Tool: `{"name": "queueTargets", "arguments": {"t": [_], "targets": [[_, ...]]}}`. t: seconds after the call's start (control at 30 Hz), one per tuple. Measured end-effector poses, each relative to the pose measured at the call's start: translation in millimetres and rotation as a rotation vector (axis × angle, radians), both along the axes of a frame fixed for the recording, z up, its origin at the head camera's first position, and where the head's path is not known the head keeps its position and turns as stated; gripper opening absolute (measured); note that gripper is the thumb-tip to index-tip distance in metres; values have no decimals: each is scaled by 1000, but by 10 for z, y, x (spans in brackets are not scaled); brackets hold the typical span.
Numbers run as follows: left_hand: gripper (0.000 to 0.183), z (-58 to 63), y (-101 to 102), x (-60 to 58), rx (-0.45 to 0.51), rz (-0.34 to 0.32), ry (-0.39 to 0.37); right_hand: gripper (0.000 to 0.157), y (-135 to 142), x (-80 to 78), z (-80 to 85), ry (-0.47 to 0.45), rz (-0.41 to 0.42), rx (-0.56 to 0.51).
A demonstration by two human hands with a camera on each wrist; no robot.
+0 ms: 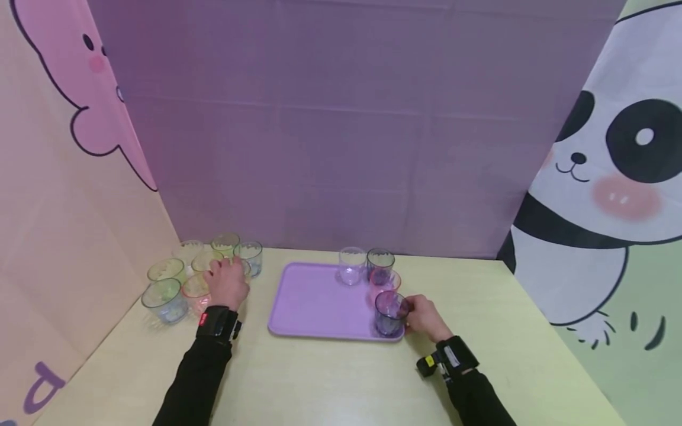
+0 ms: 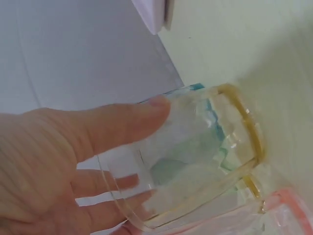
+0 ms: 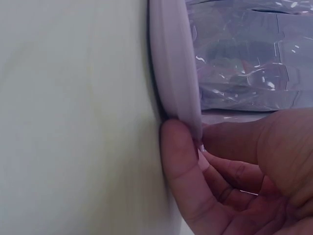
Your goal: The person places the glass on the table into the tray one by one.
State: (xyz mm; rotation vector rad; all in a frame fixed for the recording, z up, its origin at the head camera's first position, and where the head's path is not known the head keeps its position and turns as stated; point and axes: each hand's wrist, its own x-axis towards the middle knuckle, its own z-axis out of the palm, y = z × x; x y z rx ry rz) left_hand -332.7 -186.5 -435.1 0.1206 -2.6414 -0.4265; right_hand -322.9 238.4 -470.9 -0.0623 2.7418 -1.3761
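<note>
At the left of the table, my left hand point(image 1: 228, 283) grips a clear glass point(image 2: 195, 152) with an amber edge, its thumb along one side and its fingers on the other. Other tinted glasses crowd around it, including a pink one point(image 1: 195, 290) and a blue-green one point(image 1: 166, 300). My right hand point(image 1: 424, 318) pinches the right front edge of the purple tray point(image 1: 314, 302) between thumb and finger, as the right wrist view shows. Close by that hand, a dark purple glass point(image 1: 390, 316) stands on the tray.
Along the tray's right side stand a pink glass point(image 1: 383, 283), a dark glass point(image 1: 380, 263) and a pale lilac glass point(image 1: 351, 266). A purple cloth wall point(image 1: 341, 130) rises behind the table. A printed panel point(image 1: 586, 236) borders the right side.
</note>
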Motion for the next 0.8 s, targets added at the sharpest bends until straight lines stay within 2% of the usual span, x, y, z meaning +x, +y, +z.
{"name": "queueTargets", "arguments": {"t": [0.23, 0.5, 0.63, 0.8], "targets": [[41, -6, 53, -33, -20, -51, 9, 28, 14, -4, -25, 1, -5, -14], [65, -26, 116, -63, -42, -145, -27, 29, 18, 6, -12, -16, -11, -15], [67, -31, 156, -76, -8, -149, -17, 28, 11, 0, -1, -11, -9, -22], [75, -23, 219, -98, 77, -134, -31, 27, 2, -16, 0, -15, -10, -13]]}}
